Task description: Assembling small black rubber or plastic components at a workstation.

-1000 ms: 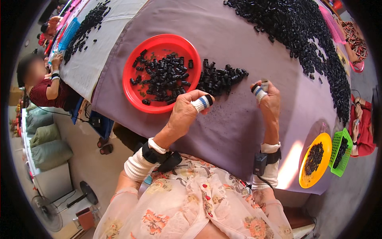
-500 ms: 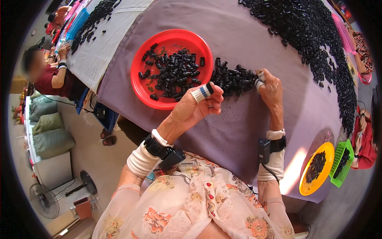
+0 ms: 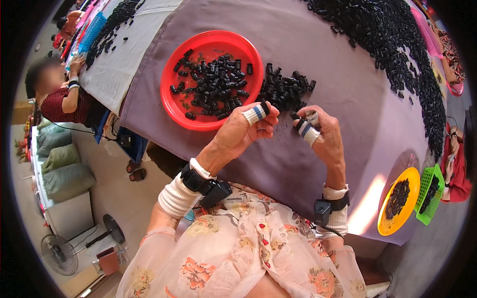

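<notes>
My left hand (image 3: 248, 124) is held at the near right rim of a red basin (image 3: 171, 107), its fingers curled in. A dark spot shows at the thumb tip, and what the fingers hold, if anything, I cannot make out. My right hand (image 3: 324, 133) is closed, with a small black plastic part (image 3: 295, 116) at its fingertips. Ribbed white finger sleeves with blue and black bands cover some digits. Inside the basin lie many short black cylindrical parts (image 3: 213, 82) with green scraps. Just right of it, a pile of the same parts (image 3: 284, 89) rests on the cloth.
A large heap of black parts (image 3: 392, 49) spreads along the far right. A yellow plate (image 3: 411, 180) and a green basket (image 3: 426, 206), both with black pieces, are at the right. At left, a person in a striped top (image 3: 62, 104) works at a white-covered table (image 3: 131, 54).
My right hand has come left and nearer, from the pile's right end towards my left hand, with a small black part at its fingertips. My left hand has hardly moved.
</notes>
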### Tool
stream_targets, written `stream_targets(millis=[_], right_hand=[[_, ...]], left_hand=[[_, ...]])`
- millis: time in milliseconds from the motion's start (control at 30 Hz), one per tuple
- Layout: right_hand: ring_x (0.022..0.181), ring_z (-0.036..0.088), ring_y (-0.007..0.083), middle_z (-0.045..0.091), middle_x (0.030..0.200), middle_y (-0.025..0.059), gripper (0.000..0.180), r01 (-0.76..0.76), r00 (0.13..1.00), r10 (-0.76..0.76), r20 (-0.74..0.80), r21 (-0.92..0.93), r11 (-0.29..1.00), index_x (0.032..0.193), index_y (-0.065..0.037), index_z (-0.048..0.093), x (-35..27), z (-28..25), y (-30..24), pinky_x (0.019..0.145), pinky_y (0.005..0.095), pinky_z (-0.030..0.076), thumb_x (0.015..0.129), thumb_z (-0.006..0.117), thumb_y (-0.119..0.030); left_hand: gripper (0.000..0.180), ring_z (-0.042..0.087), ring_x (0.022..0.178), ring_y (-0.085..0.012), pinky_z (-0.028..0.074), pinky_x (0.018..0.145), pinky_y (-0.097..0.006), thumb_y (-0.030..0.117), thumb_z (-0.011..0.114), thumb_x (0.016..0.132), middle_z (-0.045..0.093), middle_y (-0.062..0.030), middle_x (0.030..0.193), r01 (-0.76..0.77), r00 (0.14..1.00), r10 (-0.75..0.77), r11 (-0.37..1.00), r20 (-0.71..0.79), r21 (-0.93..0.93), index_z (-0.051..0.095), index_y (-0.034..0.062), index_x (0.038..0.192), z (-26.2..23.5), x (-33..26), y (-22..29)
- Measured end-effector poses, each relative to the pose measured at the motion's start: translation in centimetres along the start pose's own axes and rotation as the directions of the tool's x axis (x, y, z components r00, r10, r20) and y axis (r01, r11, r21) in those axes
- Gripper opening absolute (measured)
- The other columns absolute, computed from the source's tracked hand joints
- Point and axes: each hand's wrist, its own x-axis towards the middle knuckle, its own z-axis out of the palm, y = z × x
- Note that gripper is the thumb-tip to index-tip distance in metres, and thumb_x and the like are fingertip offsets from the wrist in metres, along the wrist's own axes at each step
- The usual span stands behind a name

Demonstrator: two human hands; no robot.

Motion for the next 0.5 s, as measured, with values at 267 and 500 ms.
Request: stream_targets(millis=[267,500], right_hand=[[0.059,0.058,0.0247,0.059,0.068,0.0103,0.027,0.26,0.961,-0.245,0.129,-0.117,0.958,0.092,-0.007,0.056,0.5,0.5,-2.4,0.055,0.0299,0.045,0.067,0.06,0.001],[0.063,0.062,0.021,0.062,0.073,0.0087,0.032,0.269,0.958,-0.272,0.089,0.05,0.962,0.096,-0.008,0.057,0.8,1.2,-2.2,0.058,0.0271,0.047,0.066,0.061,0.003]], left_hand=[[0.023,0.059,0.074,-0.0161,0.049,0.072,-0.033,0.022,0.053,0.088,0.061,-0.0079,0.085,0.022,0.998,-0.021,1.0,0.059,-0.016,0.057,0.0031,0.1,0.7,-0.4,0.2],[0.025,0.06,0.073,-0.0177,0.05,0.07,-0.031,0.02,0.055,0.086,0.062,-0.0093,0.086,0.02,0.998,-0.023,0.999,0.06,0.048,0.057,0.0015,0.103,1.2,-0.6,0.9]])
